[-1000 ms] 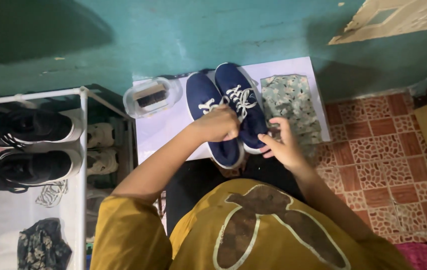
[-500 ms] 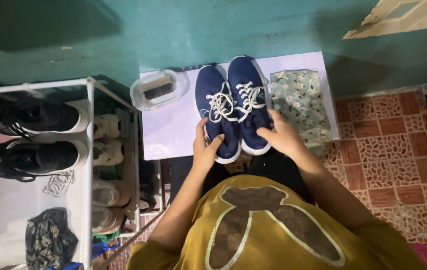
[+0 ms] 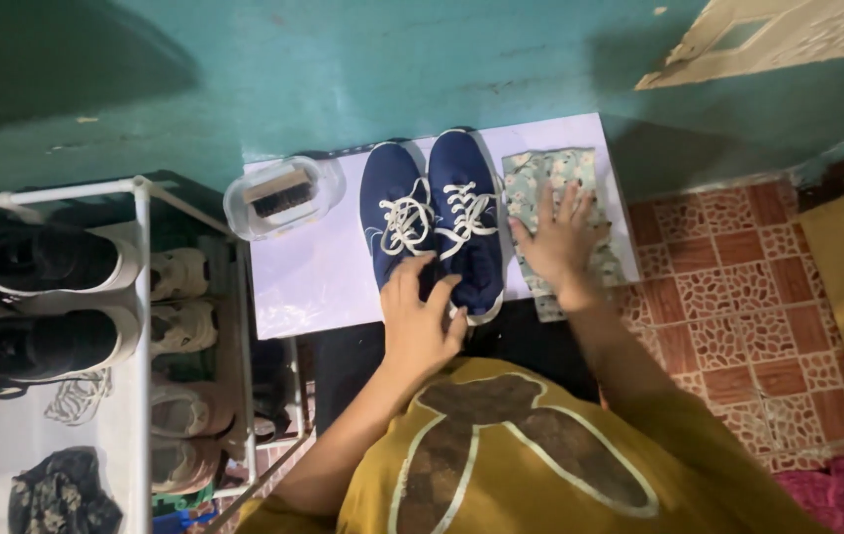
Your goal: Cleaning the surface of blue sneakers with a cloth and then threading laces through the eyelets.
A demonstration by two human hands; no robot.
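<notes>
Fingers (image 3: pixel 420 280) seemingly atop navy shoes (image 3: pixel 432 222)

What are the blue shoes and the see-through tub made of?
The blue shoes look like soft woven cloth, matte, with white cord laces and a pale, probably rubber sole edge. The left hand rests on their heels. The tub seems to be clear plastic: it shines a little and a brush shows through. The right hand lies on flowery cloth.

Hands (image 3: pixel 422 321) on shoes (image 3: pixel 432 222) (navy pair)
</notes>
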